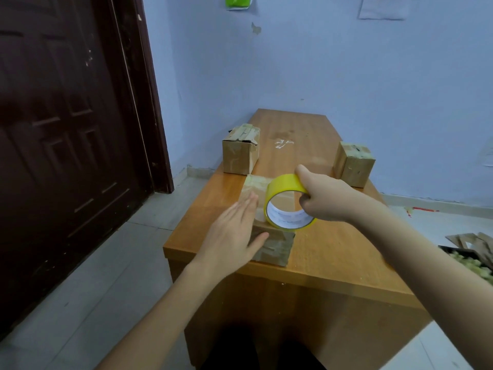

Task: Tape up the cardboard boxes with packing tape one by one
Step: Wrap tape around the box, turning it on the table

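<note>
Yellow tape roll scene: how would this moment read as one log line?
left hand: flat on near box | right hand: grips tape roll above it | two boxes behind

Near box [272,244]: cardboard, lying flat near the front edge of the wooden table [333,252], old tape across its top and front face.
Left hand [234,233]: flat, fingers straight and together, pressing on the near box's left side.
Right hand [324,198]: gripping the yellow tape roll [286,201], thumb over its outer face, fingers through the core.
Tape roll: upright on its edge, resting on the near box's top.
Left far box [241,153]: standing at the table's left edge, top heavily taped and torn.
Right far box [354,164]: standing at the right edge, well apart from the others.
Surroundings: dark brown door [66,129] on the left, pale blue wall [346,70] behind, grey tiled floor [88,289].
</note>
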